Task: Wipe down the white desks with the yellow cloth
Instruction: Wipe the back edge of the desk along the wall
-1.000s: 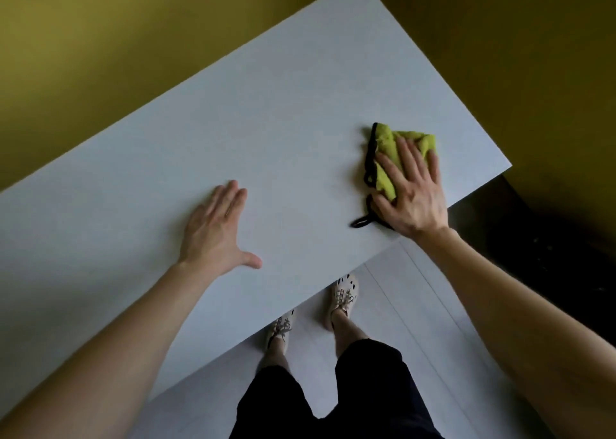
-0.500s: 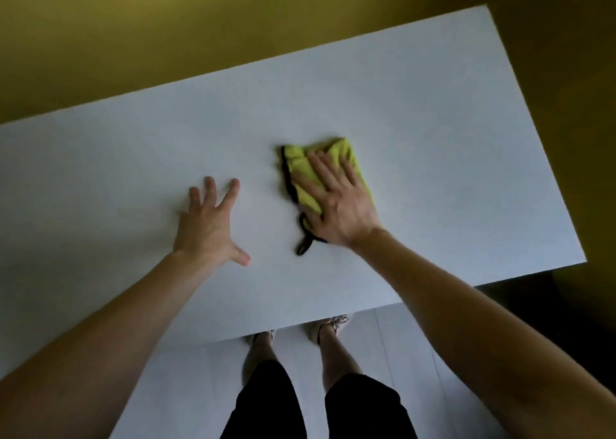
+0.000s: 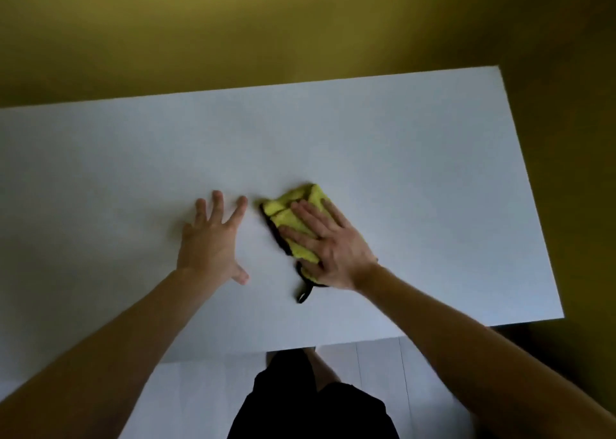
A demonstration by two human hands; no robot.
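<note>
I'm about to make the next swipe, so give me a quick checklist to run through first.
1. Yellow cloth lies on the white desk: ok.
2. Right hand presses the cloth, fingers straight: ok.
3. Left hand rests flat on the desk, apart from the cloth: ok.
4. Black loop tucked under the hand: not ok, it trails out.
5. Which parts are already wiped: cannot tell.

White bench seen from above; olive-yellow wall at 12 o'clock. Left hand laid flat, fingers spread. Folded, black-edged yellow cloth pressed flat under right hand, just at 3 o'clock of the left. Cloth's black loop trailed toward 6 o'clock.
</note>
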